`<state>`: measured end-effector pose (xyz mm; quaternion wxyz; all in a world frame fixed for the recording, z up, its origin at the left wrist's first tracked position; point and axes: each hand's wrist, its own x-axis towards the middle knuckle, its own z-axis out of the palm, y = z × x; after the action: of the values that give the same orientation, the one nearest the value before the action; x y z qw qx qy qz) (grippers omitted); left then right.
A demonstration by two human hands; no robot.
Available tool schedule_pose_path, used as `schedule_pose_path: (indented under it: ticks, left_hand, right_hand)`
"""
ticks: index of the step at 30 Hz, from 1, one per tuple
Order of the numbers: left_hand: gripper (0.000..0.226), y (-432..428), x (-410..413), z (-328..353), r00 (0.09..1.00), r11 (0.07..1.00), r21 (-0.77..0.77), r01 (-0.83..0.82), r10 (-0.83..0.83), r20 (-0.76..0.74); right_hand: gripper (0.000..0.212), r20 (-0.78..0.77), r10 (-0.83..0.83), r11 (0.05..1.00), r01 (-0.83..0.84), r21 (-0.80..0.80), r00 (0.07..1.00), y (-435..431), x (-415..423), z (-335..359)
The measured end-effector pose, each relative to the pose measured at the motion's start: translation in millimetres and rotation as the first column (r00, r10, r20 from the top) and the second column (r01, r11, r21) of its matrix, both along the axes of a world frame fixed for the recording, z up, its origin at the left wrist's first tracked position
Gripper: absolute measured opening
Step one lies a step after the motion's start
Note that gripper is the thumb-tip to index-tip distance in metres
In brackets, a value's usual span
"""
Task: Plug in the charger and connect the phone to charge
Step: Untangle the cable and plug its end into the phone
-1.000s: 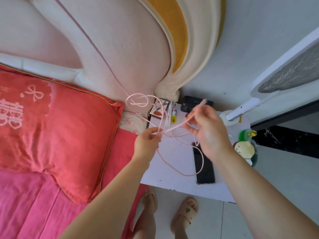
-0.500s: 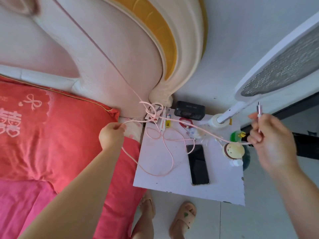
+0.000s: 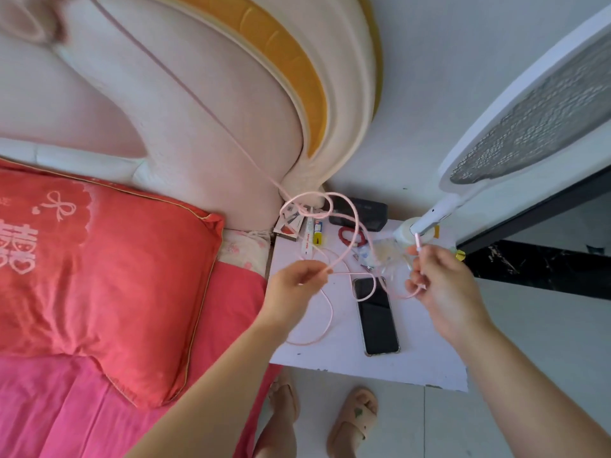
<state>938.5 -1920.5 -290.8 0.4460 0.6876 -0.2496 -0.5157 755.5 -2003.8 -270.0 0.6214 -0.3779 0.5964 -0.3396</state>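
Note:
A thin pink charging cable (image 3: 355,223) runs down from the headboard and hangs in tangled loops over the white bedside table (image 3: 334,358). My left hand (image 3: 294,285) pinches a stretch of the cable above the table's left side. My right hand (image 3: 443,285) holds the cable near its end, and the plug tip (image 3: 417,241) sticks up above the fingers. A black phone (image 3: 377,315) in a clear case lies face up on the table between my hands, nothing plugged into it.
Small clutter sits at the table's back: a black box (image 3: 360,211), a red ring (image 3: 350,236), tubes and packets. A white electric swatter (image 3: 515,140) leans at the right. A red pillow (image 3: 99,269) and pink bed lie left. My feet in slippers (image 3: 353,421) stand below.
Both hands have come back together over the table after being spread wide apart. The stretched cable has gone slack and formed loops again.

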Motion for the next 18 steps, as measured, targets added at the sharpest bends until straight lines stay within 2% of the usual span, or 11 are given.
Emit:
schedule_pose_path:
  ticks: [4, 7, 9, 12, 15, 17, 18]
  left_hand:
    - [0.020, -0.6, -21.7, 7.4, 0.997, 0.997, -0.048, 0.060, -0.062, -0.040]
    - [0.022, -0.1, -26.4, 8.7, 0.995, 0.994, -0.061, 0.095, -0.097, -0.017]
    - [0.014, -1.2, -26.8, 6.4, 0.991, 0.995, -0.023, 0.101, -0.099, 0.090]
    - [0.009, -2.7, -22.9, 2.0, 0.949, 0.990, 0.039, 0.135, -0.140, 0.284]
    - [0.011, -2.9, -16.7, 3.0, 0.868, 0.968, 0.126, 0.218, -0.251, 0.429]
    - [0.016, -4.5, -11.7, 5.8, 0.873, 0.951, 0.200, 0.234, -0.296, 0.387]
    - [0.021, -5.4, -9.4, 7.4, 0.912, 0.954, 0.223, 0.199, -0.264, 0.315]
  right_hand:
    - [0.025, 0.046, 0.030, 0.984, -0.038, 0.173, 0.998, 10.2, 30.6, -12.1]
    - [0.028, 0.207, -0.010, 0.939, -0.062, 0.339, 0.978, 12.0, 47.1, -16.5]
    - [0.025, 0.331, -0.067, 0.910, -0.079, 0.407, 0.941, 10.9, 54.4, -16.6]
    - [0.024, 0.372, -0.036, 0.908, -0.126, 0.401, 0.928, 7.6, 63.8, -16.9]
    - [0.033, 0.411, 0.024, 0.927, -0.174, 0.331, 0.911, 2.2, 70.0, -16.0]
    - [0.037, 0.451, 0.072, 0.929, -0.224, 0.293, 0.890, -0.3, 74.5, -12.3]
    - [0.037, 0.466, 0.093, 0.929, -0.245, 0.276, 0.880, -0.7, 76.1, -9.7]
